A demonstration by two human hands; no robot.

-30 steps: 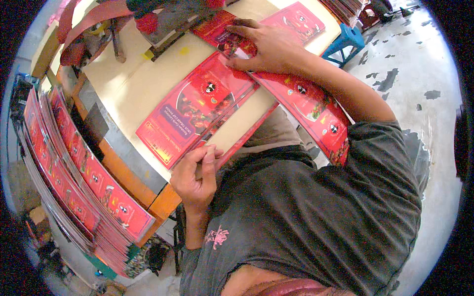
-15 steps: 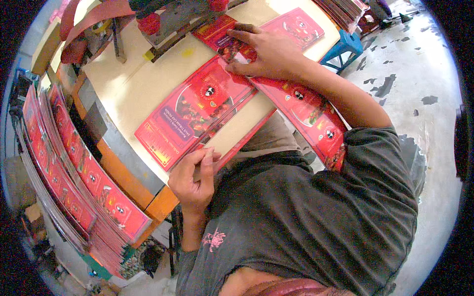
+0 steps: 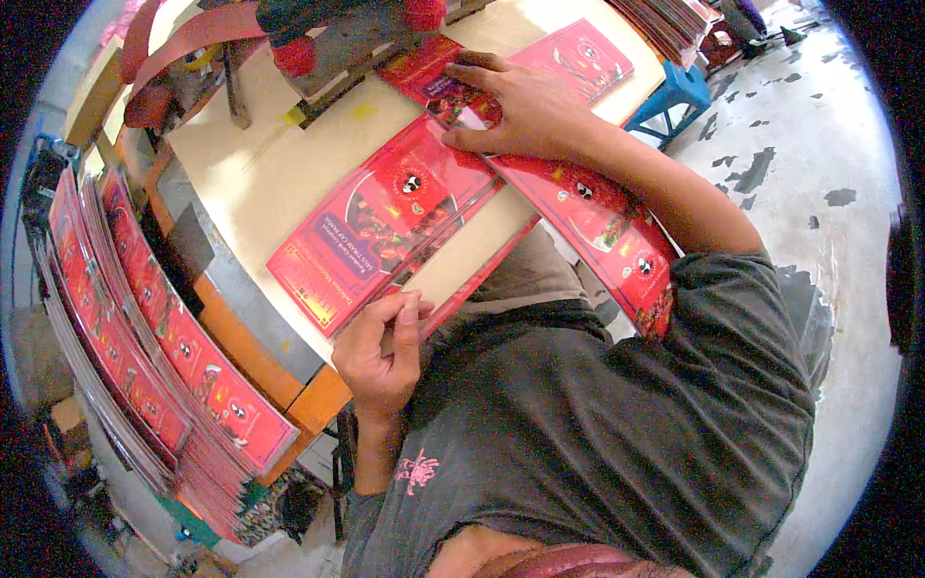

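Note:
A long red printed strip (image 3: 588,220) of glossy packaging sheet runs from the far middle of the table toward my right upper arm. On its far part my right hand (image 3: 525,108) lies with thumb and fingers spread, pressing it down. To the left lies a wide red printed sheet (image 3: 381,226) with a food picture, the strip crossing near its far end. My left hand (image 3: 381,356) is closed at the near edge of the table, fingers curled and thumb pressed against them beside the sheet's near corner. Whether anything is pinched there, I cannot make out.
Stacks of long red printed strips (image 3: 183,328) stand at the left. A dark machine with red knobs (image 3: 294,58) sits at the table's far side. Another red sheet (image 3: 588,58) lies far right, with a blue stool (image 3: 674,96) and a brown stack (image 3: 665,29) beyond.
Both hands keep their places and poses on the sheets. The whole view has shifted very slightly.

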